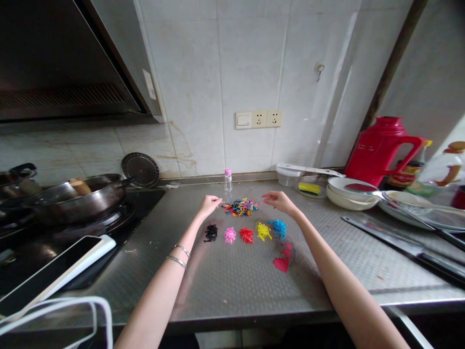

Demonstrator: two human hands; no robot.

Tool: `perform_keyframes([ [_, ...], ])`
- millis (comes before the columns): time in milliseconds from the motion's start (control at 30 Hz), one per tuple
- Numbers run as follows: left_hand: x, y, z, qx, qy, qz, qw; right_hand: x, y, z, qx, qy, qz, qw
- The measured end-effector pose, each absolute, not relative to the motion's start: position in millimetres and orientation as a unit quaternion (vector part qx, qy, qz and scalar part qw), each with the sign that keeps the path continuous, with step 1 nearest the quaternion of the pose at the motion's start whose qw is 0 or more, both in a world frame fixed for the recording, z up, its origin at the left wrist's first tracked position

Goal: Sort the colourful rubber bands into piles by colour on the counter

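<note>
A mixed heap of small coloured elastic bands lies on the steel counter. My left hand is just left of the heap with fingers pinched together; what it holds is too small to tell. My right hand is just right of the heap, fingertips pinched on a tiny pink band. In a row nearer me lie sorted piles: black, pink, red, yellow and blue. A red reflection or scrap shows on the steel below them.
A small bottle with a pink cap stands behind the heap. A wok sits on the stove at left, a phone near it. Bowls, a red thermos jug, a cleaver and a sponge fill the right.
</note>
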State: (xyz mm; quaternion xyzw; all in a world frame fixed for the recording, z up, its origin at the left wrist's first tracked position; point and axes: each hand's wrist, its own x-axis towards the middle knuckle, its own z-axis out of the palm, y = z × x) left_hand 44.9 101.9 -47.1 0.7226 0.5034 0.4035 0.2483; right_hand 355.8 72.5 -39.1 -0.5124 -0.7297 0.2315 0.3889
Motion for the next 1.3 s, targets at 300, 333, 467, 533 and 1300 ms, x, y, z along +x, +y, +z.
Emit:
perform_keyframes([
  [300,46.4,106.4,-54.5,0.738,0.501,0.383,0.239,288.3,42.3,-25.8,-0.403,-0.807,0.247,0.354],
  [333,46.8,106.2,-55.1,0.741,0.501,0.378,0.238,277.5,36.6,-26.0,-0.382,-0.824,0.231,0.349],
  [467,47.7,105.8,-58.6,0.75,0.493,0.37,0.239,245.0,15.0,-30.5,-0.314,-0.888,0.174,0.288],
  [533,47.8,106.2,-60.7,0.752,0.492,0.367,0.239,237.3,7.0,-32.7,-0.299,-0.907,0.146,0.259],
  [1300,54.3,104.3,-71.0,0.792,0.492,0.283,0.225,323.2,65.5,-49.0,-0.484,-0.806,0.075,0.332],
])
